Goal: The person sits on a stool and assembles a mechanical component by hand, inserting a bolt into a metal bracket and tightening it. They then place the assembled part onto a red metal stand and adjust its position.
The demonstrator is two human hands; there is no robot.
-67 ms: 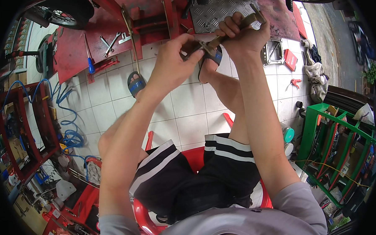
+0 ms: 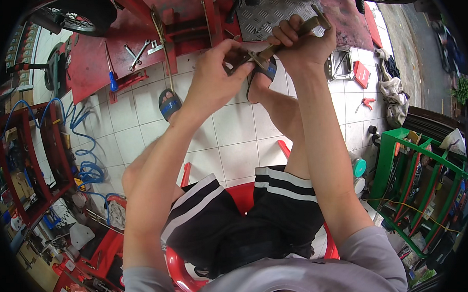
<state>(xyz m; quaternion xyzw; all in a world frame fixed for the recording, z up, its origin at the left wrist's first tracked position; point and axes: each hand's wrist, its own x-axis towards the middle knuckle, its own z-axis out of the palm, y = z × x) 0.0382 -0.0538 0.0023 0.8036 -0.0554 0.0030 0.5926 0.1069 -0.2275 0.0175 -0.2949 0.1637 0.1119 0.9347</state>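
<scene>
Metal part: a brass-coloured, bar-like piece held in the air between the two hands, its far end angled up to the right; its exact kind cannot be told.
Right hand: closed around the bar, fingers curled over it, with the hooked end projecting beyond the grip.
Left hand: gripping the part's lower-left end, thumb and bent fingers pinching near a small cross-shaped piece; the fingertips are partly hidden.
Step in hand: judged to be close handling, the right hand steadying and the left fingers attending to the end.
Next move: seems to call for a firm right grip and fine left-finger control, lest the small piece slip.
Red platform: beyond the hands, bearing wrenches and a blue-handled screwdriver.
Tiled floor: beneath the part, with a sandalled foot directly below.
</scene>
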